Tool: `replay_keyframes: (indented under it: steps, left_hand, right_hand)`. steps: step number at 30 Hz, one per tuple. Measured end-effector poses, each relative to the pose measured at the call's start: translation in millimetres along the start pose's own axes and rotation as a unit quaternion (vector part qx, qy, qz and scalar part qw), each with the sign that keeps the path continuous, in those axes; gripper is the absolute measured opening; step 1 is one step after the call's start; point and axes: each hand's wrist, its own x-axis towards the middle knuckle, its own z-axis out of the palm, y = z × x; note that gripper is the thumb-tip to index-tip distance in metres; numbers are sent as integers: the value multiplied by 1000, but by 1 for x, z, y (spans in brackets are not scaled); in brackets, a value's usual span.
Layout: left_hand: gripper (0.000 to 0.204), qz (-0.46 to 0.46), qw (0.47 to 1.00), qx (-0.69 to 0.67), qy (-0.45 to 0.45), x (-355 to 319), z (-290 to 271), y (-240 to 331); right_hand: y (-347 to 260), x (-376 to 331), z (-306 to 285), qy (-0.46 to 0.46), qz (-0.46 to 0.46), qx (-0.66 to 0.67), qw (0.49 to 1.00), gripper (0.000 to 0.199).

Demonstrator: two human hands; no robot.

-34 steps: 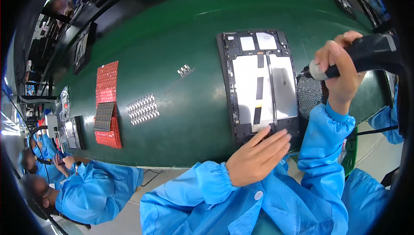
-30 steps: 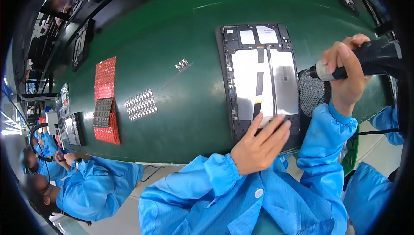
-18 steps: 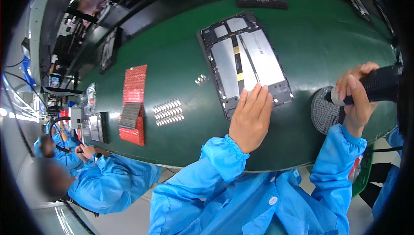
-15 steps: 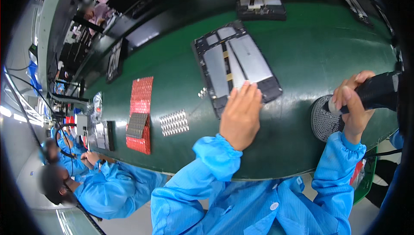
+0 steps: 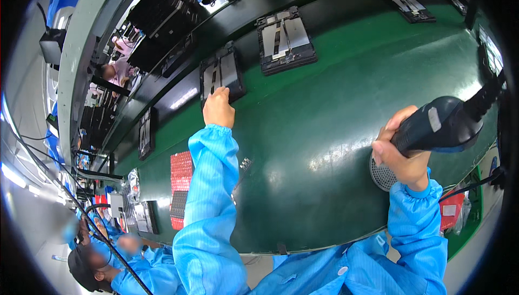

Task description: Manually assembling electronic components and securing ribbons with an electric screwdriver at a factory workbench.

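Observation:
At the far left of the bench, my left hand [image 5: 219, 110] has its fingers closed at the near edge of an opened tablet [image 5: 231, 70]. Silver battery panels and a dark ribbon strip show inside its black frame. The tablet lies where the green mat meets the black track. On the right, my right hand [image 5: 403, 151] grips a black corded hand tool [image 5: 432, 127], shaped like a heat gun. Its front end is hidden behind my fingers. Under that hand, a round grey perforated disc [image 5: 380, 175] lies partly covered on the mat.
More opened tablets, one central [image 5: 286, 41] and one at the right [image 5: 403, 2], lie along the far track. Beside my left sleeve are a red bubble-wrap pouch [image 5: 181, 168] and small metal parts [image 5: 245, 164]. A co-worker [image 5: 89, 262] sits at lower left.
My left hand has moved the tablet from mid-bench to the track at far left. My right hand and tool are raised and tilted off the disc. The view has shifted.

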Motion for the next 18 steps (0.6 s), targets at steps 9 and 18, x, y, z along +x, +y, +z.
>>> replay_keyframes:
  steps: [9,18]
  left_hand:
    - [54,93,980,97,-146,60,31,96]
    - [50,28,991,71,-106,100,47,94]
  right_hand:
    - [2,6,-18,-126,-44,-169,977,35]
    - [-6,3,-3,-27,88,-17,996,35]
